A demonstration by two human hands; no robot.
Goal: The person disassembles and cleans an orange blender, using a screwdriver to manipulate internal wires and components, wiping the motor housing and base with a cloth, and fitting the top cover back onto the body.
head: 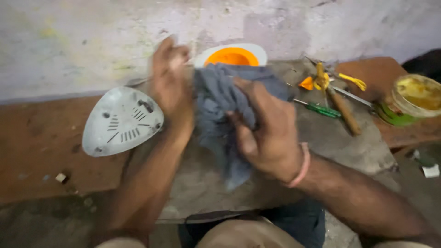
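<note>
My right hand (pixel 266 128) grips a grey cloth (pixel 216 105) bunched over something on the worn bench (pixel 330 138). My left hand (pixel 171 87) is blurred and pressed against the cloth's left side; what it holds under the cloth is hidden. Behind the cloth shows a white casing with an orange inside (pixel 232 56). A pink band circles my right wrist.
A grey-white triangular plate with slots and holes (pixel 121 120) lies at the left. At the right are a green-handled screwdriver (pixel 319 109), a wooden-handled tool (pixel 344 112), yellow and orange bits (pixel 321 81) and an open tin of yellowish paste (pixel 413 98). A wall stands behind.
</note>
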